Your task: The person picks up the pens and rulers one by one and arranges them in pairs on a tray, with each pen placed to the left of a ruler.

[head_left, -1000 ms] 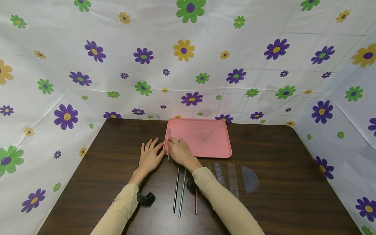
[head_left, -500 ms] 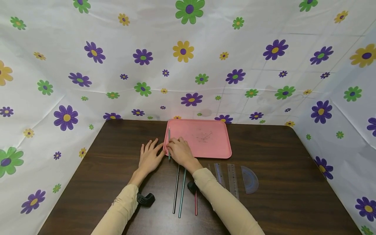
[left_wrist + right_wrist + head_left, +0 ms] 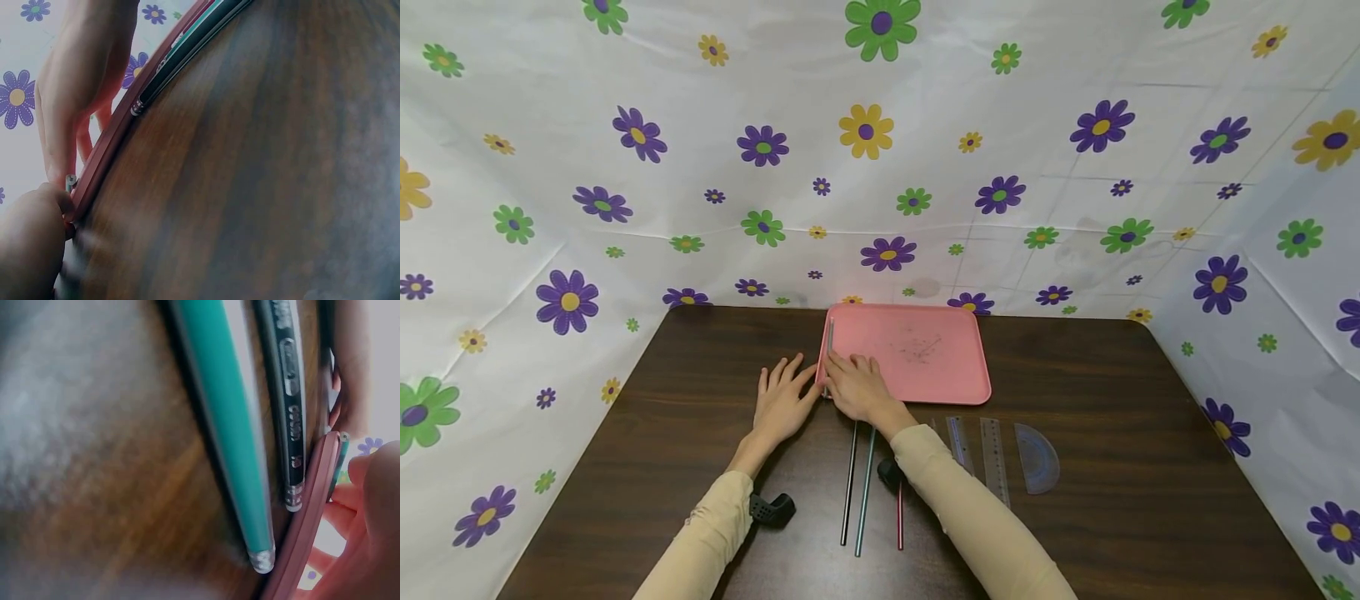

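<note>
A slim teal pencil [image 3: 831, 335] lies along the left rim of the pink tray [image 3: 940, 358]; its near end shows above the rim in the right wrist view. My right hand [image 3: 859, 389] is over the tray's near left corner, with extended fingers at that pencil. Palm down on the table, my left hand [image 3: 783, 404] has its fingers spread and its thumb at the tray's left edge. On the table below the tray are a black pencil [image 3: 849, 492], a teal pencil [image 3: 865, 496] and a red pencil [image 3: 900, 521], the last partly hidden by the right wrist camera.
To the right of the right forearm are clear rulers [image 3: 994, 458] and a clear protractor [image 3: 1037, 458]. Part of one ruler is covered by the sleeve. A flowered white sheet [image 3: 880, 183] hangs behind the dark wooden table [image 3: 1112, 400].
The pencil in the tray has slid away from me and slightly left, against the rim; its near end no longer juts past the tray. The right fingers have straightened a little. The left hand stays put.
</note>
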### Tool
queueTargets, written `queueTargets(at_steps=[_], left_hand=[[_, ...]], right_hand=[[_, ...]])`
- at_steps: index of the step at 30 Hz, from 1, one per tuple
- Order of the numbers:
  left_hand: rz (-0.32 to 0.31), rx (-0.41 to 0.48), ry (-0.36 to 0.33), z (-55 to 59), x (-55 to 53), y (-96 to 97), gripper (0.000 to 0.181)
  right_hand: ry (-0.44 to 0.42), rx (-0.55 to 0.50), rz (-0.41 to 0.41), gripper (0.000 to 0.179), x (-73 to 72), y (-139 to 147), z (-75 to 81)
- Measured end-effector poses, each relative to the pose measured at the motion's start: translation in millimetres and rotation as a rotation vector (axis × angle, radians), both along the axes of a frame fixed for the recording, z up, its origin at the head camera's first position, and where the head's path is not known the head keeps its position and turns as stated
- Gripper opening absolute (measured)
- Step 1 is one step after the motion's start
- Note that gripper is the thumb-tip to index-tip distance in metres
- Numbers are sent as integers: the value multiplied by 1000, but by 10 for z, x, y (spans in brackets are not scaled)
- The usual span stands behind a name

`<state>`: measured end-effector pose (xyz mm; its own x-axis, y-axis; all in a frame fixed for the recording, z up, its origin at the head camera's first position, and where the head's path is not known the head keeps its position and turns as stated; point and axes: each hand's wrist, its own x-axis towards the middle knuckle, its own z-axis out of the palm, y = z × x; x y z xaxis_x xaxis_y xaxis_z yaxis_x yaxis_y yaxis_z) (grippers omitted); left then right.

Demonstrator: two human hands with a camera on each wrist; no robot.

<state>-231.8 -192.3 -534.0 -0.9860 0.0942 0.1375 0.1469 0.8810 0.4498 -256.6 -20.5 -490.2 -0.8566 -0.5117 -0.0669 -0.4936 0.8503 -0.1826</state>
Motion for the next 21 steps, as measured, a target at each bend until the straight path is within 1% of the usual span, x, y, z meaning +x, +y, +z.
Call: queueTargets(at_steps=[5,10,16,21], left_hand=[[2,7,4,5,7,-3,55],[-3,0,-2,12,8,-3,55],[-3,6,4,28,6,-5,53],[-3,-1,-11,23,5,-3,55]], right_hand=[[-34,14,-17,54,-26,6,10],[-41,36,-16,55,-25,7,1],[-42,31,-11,55,-30,8,-2],[-48,7,-12,55,-36,22,-21]])
